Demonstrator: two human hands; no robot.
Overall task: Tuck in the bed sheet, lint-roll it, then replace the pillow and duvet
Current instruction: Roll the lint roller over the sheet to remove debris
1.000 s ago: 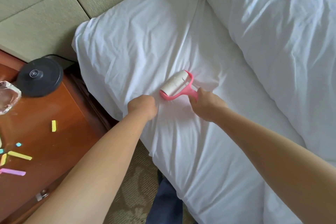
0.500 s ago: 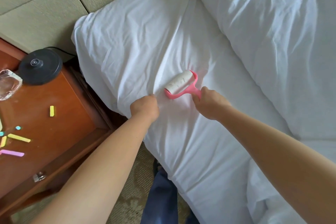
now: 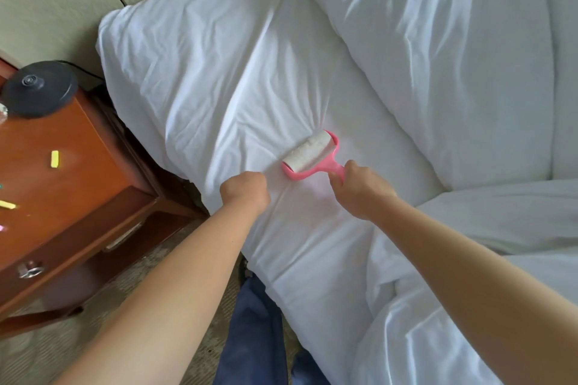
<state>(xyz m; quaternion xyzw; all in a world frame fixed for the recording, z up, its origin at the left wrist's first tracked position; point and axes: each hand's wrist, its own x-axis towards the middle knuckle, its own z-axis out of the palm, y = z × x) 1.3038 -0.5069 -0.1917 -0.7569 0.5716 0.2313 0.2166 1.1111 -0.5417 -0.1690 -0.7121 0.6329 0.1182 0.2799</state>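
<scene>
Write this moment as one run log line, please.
step: lint-rolling | right hand: grips roller | left hand: fist on sheet | duvet: aside

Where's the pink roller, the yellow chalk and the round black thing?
roller [image 3: 309, 151], head view, on its white sticky drum.
yellow chalk [image 3: 55, 159], head view, middle of the stick on the nightstand.
black disc [image 3: 39, 89], head view, on its top face.
</scene>
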